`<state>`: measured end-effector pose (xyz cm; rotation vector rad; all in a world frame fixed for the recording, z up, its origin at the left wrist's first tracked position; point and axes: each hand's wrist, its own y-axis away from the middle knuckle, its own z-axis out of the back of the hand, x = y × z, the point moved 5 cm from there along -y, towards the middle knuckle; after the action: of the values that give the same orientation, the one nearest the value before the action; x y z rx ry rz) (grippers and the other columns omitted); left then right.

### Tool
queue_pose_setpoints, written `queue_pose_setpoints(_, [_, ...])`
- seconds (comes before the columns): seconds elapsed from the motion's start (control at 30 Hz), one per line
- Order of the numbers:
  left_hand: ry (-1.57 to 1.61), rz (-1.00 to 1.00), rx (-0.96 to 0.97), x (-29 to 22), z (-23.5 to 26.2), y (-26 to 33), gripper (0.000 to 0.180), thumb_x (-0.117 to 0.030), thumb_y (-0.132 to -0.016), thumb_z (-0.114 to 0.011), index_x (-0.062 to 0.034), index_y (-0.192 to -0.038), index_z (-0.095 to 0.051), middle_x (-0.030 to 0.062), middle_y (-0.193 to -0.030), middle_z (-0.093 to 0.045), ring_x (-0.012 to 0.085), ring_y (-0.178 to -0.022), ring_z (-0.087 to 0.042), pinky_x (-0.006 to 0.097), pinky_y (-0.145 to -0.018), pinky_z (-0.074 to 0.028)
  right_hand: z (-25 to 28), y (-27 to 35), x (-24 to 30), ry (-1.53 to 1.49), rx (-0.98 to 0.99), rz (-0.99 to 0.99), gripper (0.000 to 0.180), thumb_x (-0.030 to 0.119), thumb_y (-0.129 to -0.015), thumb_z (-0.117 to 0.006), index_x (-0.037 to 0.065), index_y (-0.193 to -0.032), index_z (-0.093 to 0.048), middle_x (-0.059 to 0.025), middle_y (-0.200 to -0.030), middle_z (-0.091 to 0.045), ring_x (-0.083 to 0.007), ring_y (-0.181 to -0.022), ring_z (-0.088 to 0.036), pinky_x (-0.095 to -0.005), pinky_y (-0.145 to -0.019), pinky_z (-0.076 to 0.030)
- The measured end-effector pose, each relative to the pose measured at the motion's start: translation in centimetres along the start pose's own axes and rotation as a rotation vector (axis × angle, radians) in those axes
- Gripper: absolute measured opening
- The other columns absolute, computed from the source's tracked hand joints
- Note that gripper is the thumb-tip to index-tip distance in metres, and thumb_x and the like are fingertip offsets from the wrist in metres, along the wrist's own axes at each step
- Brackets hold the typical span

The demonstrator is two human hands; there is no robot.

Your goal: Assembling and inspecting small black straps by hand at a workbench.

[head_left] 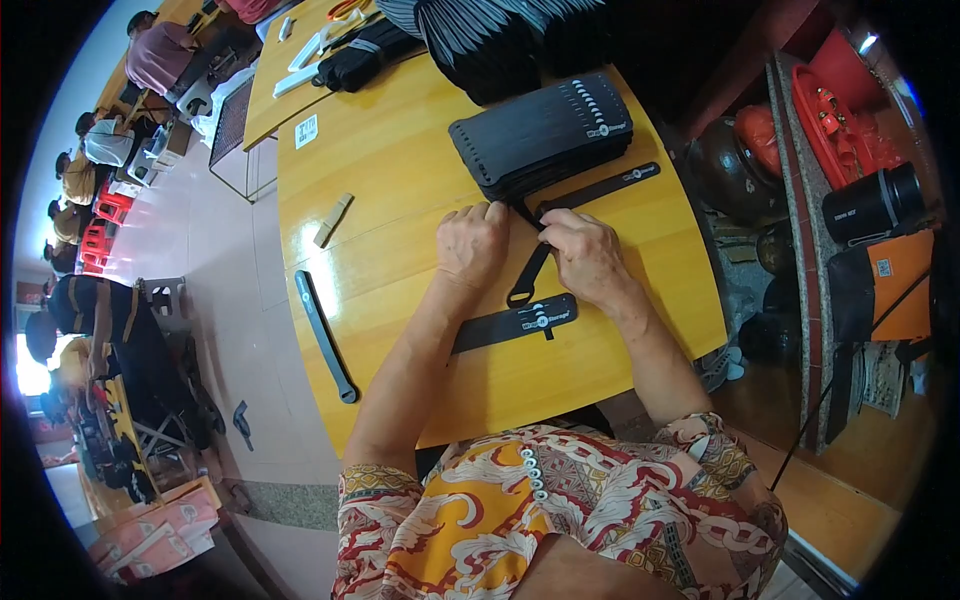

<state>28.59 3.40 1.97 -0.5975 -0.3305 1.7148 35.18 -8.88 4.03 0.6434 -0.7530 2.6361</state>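
Over the yellow table, my right hand (583, 252) is closed around a narrow black strap (535, 270), whose ring-shaped end hangs toward me. My left hand (472, 245) is closed, its fingertips pinching at the strap's far part beside the stack. Just beyond my hands lies a thick stack of black printed straps (540, 135). Another black strap with a printed end (630, 177) points off to the right from near my right fingers. A wider black strap (515, 325) lies nearer me, partly behind my left forearm.
At the table's left edge lies a single black strap (325, 335), with a beige clip-like piece (333, 220) beyond it. Large black bundles (480, 45) fill the far end. On the right, a shelf holds a red basin (835, 115) and a black canister (875, 205). Other people sit working at left.
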Motion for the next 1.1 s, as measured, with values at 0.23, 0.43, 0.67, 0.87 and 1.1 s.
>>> queue_pose_setpoints(0.23, [-0.051,0.033,0.016,0.3,-0.1,0.0,0.006,-0.01,-0.075,-0.052,-0.0078,-0.069,-0.051,0.0083,-0.063,-0.055,0.0254,-0.06,-0.057,0.036,-0.057,-0.044,2.4,-0.1,-1.9,-0.305,-0.099,-0.178,0.005,-0.005,-0.073,-0.058,-0.004,-0.079,-0.058,-0.0141,-0.08,-0.058,-0.0274,-0.072,-0.057,-0.0306,-0.063,-0.045])
queue_pose_setpoints(0.43, [-0.04,0.03,-0.042,-0.4,0.6,-0.1,0.006,-0.007,-0.073,-0.053,-0.0072,-0.069,-0.049,0.0085,-0.063,-0.055,0.0273,-0.06,-0.057,0.037,-0.056,-0.044,2.1,0.4,-2.0,-0.554,-0.063,-0.189,0.009,0.002,-0.076,-0.061,-0.004,-0.084,-0.06,-0.0088,-0.086,-0.055,-0.02,-0.068,-0.055,-0.0286,-0.059,-0.044])
queue_pose_setpoints(0.67, [0.845,0.545,-0.018,-0.6,6.1,2.1,0.033,-0.003,-0.081,-0.053,0.0,-0.113,-0.05,0.0119,-0.088,-0.058,0.0142,-0.064,-0.053,0.025,-0.06,-0.044,3.3,0.2,0.0,-0.552,-0.05,-0.066,0.006,0.002,-0.074,-0.063,-0.002,-0.078,-0.06,-0.0095,-0.085,-0.055,-0.0215,-0.069,-0.056,-0.0297,-0.061,-0.046])
queue_pose_setpoints(0.87, [0.882,0.101,-0.064,-5.1,13.0,6.5,0.058,-0.013,-0.077,-0.061,0.0028,-0.128,-0.04,0.0201,-0.118,-0.045,0.0171,-0.078,-0.054,0.024,-0.061,-0.043,4.4,1.3,5.2,-0.019,0.139,0.132,0.012,-0.005,-0.063,-0.059,0.001,-0.073,-0.057,-0.0105,-0.075,-0.056,-0.0299,-0.072,-0.057,-0.0374,-0.063,-0.045])
queue_pose_setpoints(1.1, [0.835,0.087,-0.003,-6.8,15.7,10.4,0.049,-0.009,-0.069,-0.064,0.0053,-0.114,-0.051,0.0235,-0.113,-0.047,0.0247,-0.088,-0.054,0.029,-0.065,-0.047,4.0,2.6,7.1,0.066,0.227,0.121,0.007,0.001,-0.065,-0.06,0.002,-0.07,-0.055,-0.0102,-0.069,-0.052,-0.0288,-0.068,-0.055,-0.0387,-0.061,-0.044])
